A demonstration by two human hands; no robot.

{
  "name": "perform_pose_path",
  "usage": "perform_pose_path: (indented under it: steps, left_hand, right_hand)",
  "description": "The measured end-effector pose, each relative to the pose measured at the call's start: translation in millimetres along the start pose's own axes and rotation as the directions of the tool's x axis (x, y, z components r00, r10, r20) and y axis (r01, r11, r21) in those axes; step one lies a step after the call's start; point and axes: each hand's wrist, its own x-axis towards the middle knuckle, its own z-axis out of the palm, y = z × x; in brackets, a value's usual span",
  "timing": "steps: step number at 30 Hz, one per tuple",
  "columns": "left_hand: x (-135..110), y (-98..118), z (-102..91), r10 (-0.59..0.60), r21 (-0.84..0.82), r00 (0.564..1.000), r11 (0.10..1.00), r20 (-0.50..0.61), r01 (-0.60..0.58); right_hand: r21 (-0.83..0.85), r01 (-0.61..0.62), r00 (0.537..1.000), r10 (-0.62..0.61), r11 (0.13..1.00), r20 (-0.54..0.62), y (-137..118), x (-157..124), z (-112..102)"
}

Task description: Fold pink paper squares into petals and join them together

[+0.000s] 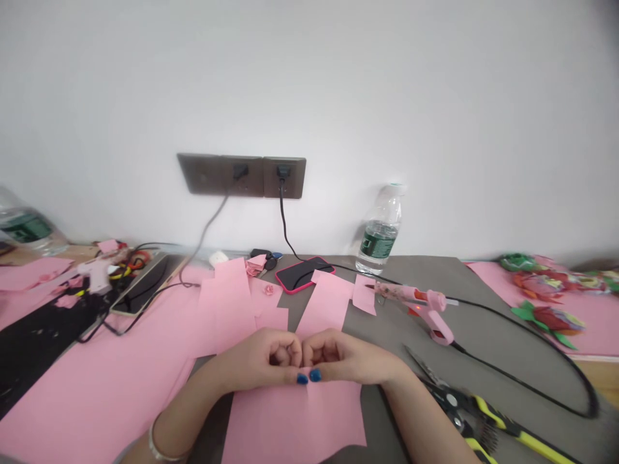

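Observation:
My left hand (261,361) and my right hand (338,357) meet at the middle of the table, fingers curled and blue-nailed thumbs together. Between the fingertips they seem to pinch the top of a pink paper sheet (290,422), which has a crease running toward me. Just beyond the hands lie pink paper strips (329,299) and a wider pink piece (225,306). A pink hot glue gun (420,303) rests beyond my right hand, and yellow-handled shears (464,406) lie to its right. Neither hand touches these.
A pink-cased phone (304,275), a small paper rose (269,289) and a water bottle (380,232) stand at the back of the grey table (483,341). Paper flowers (546,296) lie at the right. Cables run up to a wall socket panel (285,177). A tablet (140,283) lies at the left.

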Motion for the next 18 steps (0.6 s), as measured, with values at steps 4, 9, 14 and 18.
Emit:
perform_pose_path:
  steps: [4,9,14,18]
  left_hand:
    - [0.8,-1.0,1.1,0.035,0.044,0.998,0.998,0.045,-0.037]
    - [1.0,1.4,2.1,0.07,0.043,0.997,0.996,0.044,-0.072]
    - [0.8,1.8,1.9,0.112,0.009,0.992,0.994,0.05,-0.113]
    - [0.1,2.5,2.3,0.106,0.031,0.994,0.994,0.041,-0.107]
  right_hand:
    - [-0.017,0.02,1.0,-0.02,1.0,-0.001,-2.4,-0.4,1.0]
    - [-0.072,0.029,1.0,-0.029,0.997,-0.002,-2.8,0.5,0.4]
    - [-0.061,0.081,0.997,-0.081,0.995,0.0,-2.7,1.2,-0.4]
    - [-0.058,0.089,0.996,-0.089,0.994,0.004,-3.1,0.7,-0.7]
